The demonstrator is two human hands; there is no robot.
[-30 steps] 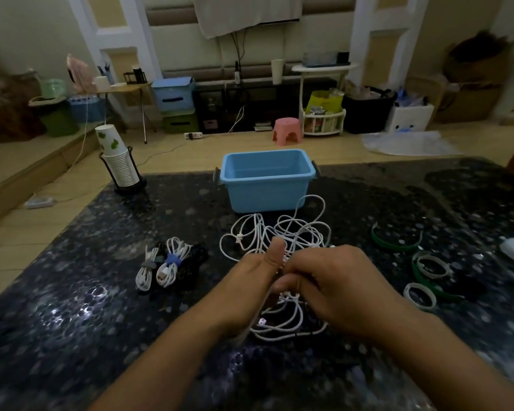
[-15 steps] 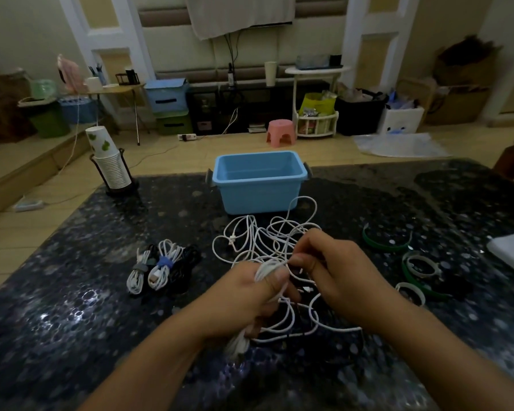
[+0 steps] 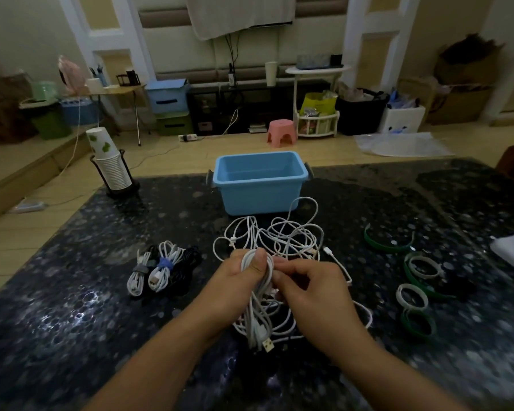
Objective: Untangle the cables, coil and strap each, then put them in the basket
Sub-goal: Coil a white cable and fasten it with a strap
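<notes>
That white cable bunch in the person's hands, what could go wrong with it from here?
1. The left hand grips a half-made coil still joined to the tangle; pulling may tighten knots.
2. Loops dangling beneath could slip out.
3. The straps lie off to the right, so reaching may loosen the coil.

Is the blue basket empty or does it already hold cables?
Empty: the blue basket shows only bare blue walls and floor inside; strapped coils lie on the table.

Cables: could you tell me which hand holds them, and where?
Left hand grips the white cable bundle near its top; right hand pinches strands beside it.
</notes>
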